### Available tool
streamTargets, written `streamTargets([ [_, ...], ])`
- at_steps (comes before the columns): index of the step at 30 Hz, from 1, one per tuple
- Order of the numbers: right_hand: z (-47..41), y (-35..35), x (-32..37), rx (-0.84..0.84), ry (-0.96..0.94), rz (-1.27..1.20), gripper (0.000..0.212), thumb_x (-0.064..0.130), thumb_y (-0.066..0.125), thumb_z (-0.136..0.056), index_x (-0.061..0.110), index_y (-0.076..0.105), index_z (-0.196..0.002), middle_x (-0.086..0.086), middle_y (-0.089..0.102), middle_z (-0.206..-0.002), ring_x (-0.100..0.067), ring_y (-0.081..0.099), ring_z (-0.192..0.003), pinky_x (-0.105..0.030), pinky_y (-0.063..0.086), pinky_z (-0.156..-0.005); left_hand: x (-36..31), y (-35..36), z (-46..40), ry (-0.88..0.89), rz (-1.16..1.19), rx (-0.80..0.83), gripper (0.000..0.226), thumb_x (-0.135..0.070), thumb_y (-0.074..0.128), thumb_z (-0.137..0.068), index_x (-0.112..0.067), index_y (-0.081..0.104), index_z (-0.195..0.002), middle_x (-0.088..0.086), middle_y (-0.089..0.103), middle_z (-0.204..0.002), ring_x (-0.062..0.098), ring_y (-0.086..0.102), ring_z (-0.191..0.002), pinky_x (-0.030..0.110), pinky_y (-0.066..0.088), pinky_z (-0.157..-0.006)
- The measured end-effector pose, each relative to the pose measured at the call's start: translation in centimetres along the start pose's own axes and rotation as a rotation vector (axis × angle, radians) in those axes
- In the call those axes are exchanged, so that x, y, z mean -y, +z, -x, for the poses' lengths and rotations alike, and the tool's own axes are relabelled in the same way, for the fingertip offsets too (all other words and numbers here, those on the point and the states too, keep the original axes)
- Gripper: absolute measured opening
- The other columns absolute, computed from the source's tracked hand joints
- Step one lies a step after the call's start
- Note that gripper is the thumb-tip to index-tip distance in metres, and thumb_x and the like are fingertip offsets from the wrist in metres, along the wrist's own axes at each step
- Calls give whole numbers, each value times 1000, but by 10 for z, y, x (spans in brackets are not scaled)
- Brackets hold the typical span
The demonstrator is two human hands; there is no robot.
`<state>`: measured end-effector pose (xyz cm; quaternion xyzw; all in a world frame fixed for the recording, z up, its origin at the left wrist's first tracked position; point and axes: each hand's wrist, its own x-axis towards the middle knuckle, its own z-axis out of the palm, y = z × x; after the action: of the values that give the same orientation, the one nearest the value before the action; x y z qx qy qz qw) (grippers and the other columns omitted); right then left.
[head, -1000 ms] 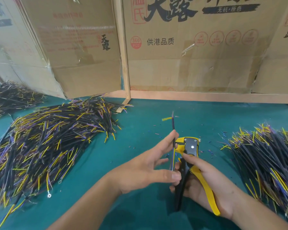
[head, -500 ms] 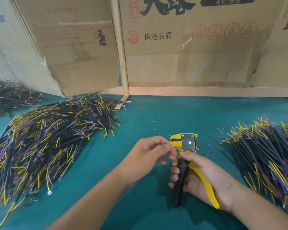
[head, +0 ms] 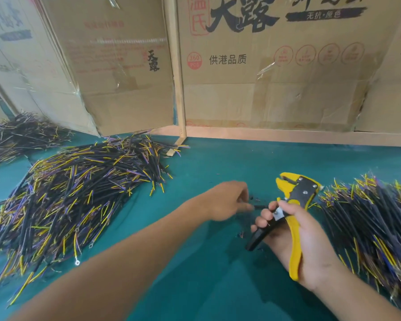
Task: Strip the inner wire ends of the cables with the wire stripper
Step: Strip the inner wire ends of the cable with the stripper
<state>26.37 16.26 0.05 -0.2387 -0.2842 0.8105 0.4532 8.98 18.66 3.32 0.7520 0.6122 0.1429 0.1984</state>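
Observation:
My right hand [head: 296, 232] grips the handles of the yellow and black wire stripper [head: 298, 189], whose head points up and away from me with nothing in its jaws. To its left, my left hand [head: 228, 200] is blurred, with curled fingers that pinch a thin black cable [head: 261, 206]. Only a short end of that cable shows between the two hands. A large pile of black cables with yellow and purple inner wires [head: 70, 200] lies on the left of the green table [head: 218, 172]. A second such pile [head: 377, 225] lies on the right.
Cardboard boxes [head: 276, 72] and a wooden rail [head: 287, 135] close off the back of the table. A third cable pile [head: 19, 135] lies at the far left. Small insulation scraps [head: 241, 234] dot the table between the hands.
My left hand has pulled away from the stripper's jaws to the left with the cable. My right hand has tilted the stripper's head to the right.

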Motion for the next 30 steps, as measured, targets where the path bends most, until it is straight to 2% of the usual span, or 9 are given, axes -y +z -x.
streamTargets([
  [3, 2, 0, 4, -43, 1, -24, 21, 28, 61, -77, 12, 49, -84, -6, 46, -70, -23, 49, -59, -41, 51, -68, 0, 11, -7, -7, -87, 46, 19, -30, 62, -97, -12, 55, -99, 0, 56, -86, 25, 53, -85, 33, 40, -71],
  [9, 6, 3, 4, 17, 22, -45, 21, 29, 60, -82, 11, 50, -86, -5, 45, -73, -23, 49, -62, -40, 51, -72, 0, 5, -3, 59, -247, -10, 21, -25, 53, -102, -4, 56, -99, 16, 63, -106, 35, 57, -99, 43, 46, -85],
  [11, 8, 4, 5, 6, 9, -40, 22, 30, 60, -81, 11, 49, -86, -5, 45, -73, -23, 48, -62, -41, 50, -73, -4, -4, 4, -7, -211, -73, 23, -25, 49, -104, -3, 55, -101, 15, 62, -108, 34, 57, -100, 44, 45, -86],
  [15, 10, 8, 7, -7, 7, -41, 22, 30, 60, -81, 11, 50, -85, -6, 45, -73, -23, 48, -63, -41, 50, -73, 5, -18, 35, -145, 20, -339, 13, -24, 49, -103, -13, 52, -98, 6, 65, -91, 27, 59, -83, 38, 46, -73],
  [18, 12, 8, 5, 19, 36, -30, 22, 30, 60, -83, 10, 52, -84, -7, 45, -74, -24, 48, -64, -41, 51, -71, 4, -10, 61, -99, 587, -404, 9, -9, 53, -100, -17, 54, -96, -2, 66, -81, 17, 63, -68, 31, 53, -64],
  [20, 12, 7, 3, 28, 62, -9, 22, 30, 61, -82, 10, 53, -84, -7, 45, -74, -26, 48, -64, -42, 52, -69, 5, -2, 66, -103, 850, -405, 13, -3, 54, -98, -15, 58, -102, -3, 63, -80, 15, 56, -58, 26, 48, -52],
  [24, 10, 5, -1, 46, 112, 23, 24, 31, 64, -81, 9, 56, -85, -8, 47, -74, -26, 50, -63, -43, 54, -66, 10, 6, 66, -181, 901, -472, 16, -26, 54, -102, -17, 66, -101, -9, 47, -63, 8, 32, -47, 19, 27, -43],
  [27, 10, 5, -3, 55, 132, 40, 22, 30, 63, -83, 9, 58, -85, -9, 47, -74, -27, 50, -63, -44, 54, -66, 8, 7, 69, -91, 885, -468, 24, -27, 48, -106, -16, 68, -100, -7, 46, -60, 7, 33, -45, 16, 28, -43],
  [30, 10, 7, -5, 72, 146, 59, 22, 30, 64, -82, 8, 60, -83, -10, 47, -73, -27, 49, -63, -44, 53, -66, 8, 6, 70, -51, 879, -501, 17, -22, 54, -103, -15, 70, -100, -8, 54, -64, 10, 40, -47, 16, 32, -45],
])
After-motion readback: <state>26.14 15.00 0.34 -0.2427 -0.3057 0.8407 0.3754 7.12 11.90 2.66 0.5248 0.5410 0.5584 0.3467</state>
